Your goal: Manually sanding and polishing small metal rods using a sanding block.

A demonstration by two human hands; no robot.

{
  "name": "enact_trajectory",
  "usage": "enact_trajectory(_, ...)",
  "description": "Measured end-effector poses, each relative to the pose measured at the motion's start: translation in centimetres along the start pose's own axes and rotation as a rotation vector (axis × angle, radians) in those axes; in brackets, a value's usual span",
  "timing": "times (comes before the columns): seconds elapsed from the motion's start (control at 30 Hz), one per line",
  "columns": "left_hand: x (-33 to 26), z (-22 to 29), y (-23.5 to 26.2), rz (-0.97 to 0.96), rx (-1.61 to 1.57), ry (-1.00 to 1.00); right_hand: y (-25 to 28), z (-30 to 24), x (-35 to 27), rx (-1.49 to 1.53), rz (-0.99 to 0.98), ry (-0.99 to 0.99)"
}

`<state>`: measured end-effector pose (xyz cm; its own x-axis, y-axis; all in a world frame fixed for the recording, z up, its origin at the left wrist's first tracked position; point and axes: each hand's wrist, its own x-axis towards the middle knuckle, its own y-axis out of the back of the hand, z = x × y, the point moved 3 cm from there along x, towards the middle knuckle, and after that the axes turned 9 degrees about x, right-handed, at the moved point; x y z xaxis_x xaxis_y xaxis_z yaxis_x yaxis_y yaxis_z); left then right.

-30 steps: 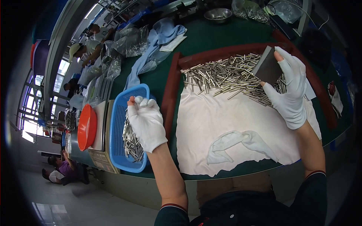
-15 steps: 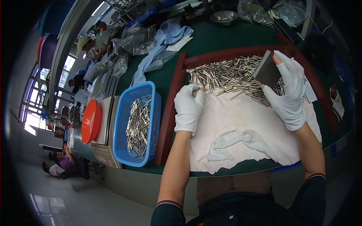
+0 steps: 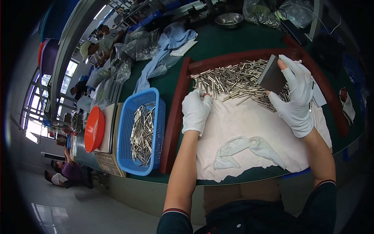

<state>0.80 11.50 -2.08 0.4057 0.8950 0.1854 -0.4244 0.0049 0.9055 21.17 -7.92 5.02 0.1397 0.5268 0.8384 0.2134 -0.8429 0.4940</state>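
White gloves [image 3: 196,113] cover the left hand [image 3: 197,109] and the right hand [image 3: 295,95], with the thumb tips bare.

Change of position: 1 second ago, the left hand was above the blue basket [image 3: 121,145]. It is now at the left end of the loose pile of metal pins [image 3: 233,78], where it was 0.5 seconds ago. In my judgement, this shifts the work from the basket side to the pile. The right hand stays at the far right of the pile.

Left hand: fingers curled, thumb and forefinger drawn in close together beside the pins. From here I cannot tell whether a pin is gripped.

Right hand: thumb and fingers spread wide, clamped on the edges of a flat dark block [image 3: 272,77]. The block is tilted over the pins; contact with them cannot be confirmed.

The 2 hands are well apart. The pile lies along the far part of the pink cloth [image 3: 257,121], inside the red frame [image 3: 176,121]. More loose pins [image 3: 142,134] lie in the basket, outside the frame on the left.
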Motion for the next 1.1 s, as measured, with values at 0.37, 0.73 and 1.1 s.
enact_trajectory(0.37,-3.3,0.1,2.2,-0.319,-1.258,0.162,0.0,-0.7,-0.6,0.009,-0.068,-0.002)
enact_trajectory(0.73,-6.2,4.8,2.3,-0.725,-1.775,0.156,-0.7,-1.5,-0.5,0.089,-0.108,0.045)
enact_trajectory(1.1,-7.4,5.9,1.5,-0.799,-1.652,0.085,-1.4,-2.4,-1.2,0.211,-0.176,0.027)
